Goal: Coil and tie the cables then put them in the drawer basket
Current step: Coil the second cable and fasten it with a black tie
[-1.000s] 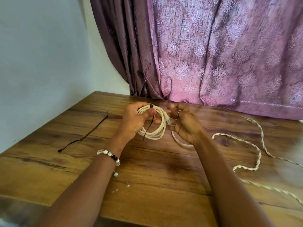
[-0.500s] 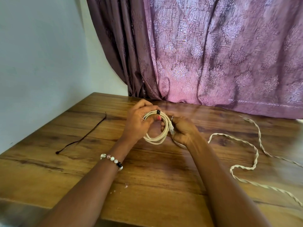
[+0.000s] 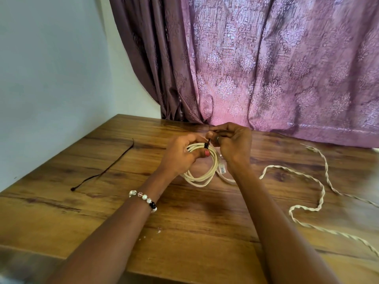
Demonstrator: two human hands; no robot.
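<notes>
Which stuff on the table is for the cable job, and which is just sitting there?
For the job:
coiled white cable
black tie around it
twisted cream cable, uncoiled
spare black tie
left hand, right hand

Just there:
curtain
bead bracelet

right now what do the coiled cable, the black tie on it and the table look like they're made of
Coiled cable: looks like smooth cream plastic or rubber sheath, matte, with a clear plastic plug.
Black tie: thin, dark, cinched tight round the strands; probably plastic, too small to be sure.
Table: brown wood grain with a slight sheen; solid wood or laminate, cannot tell.
</notes>
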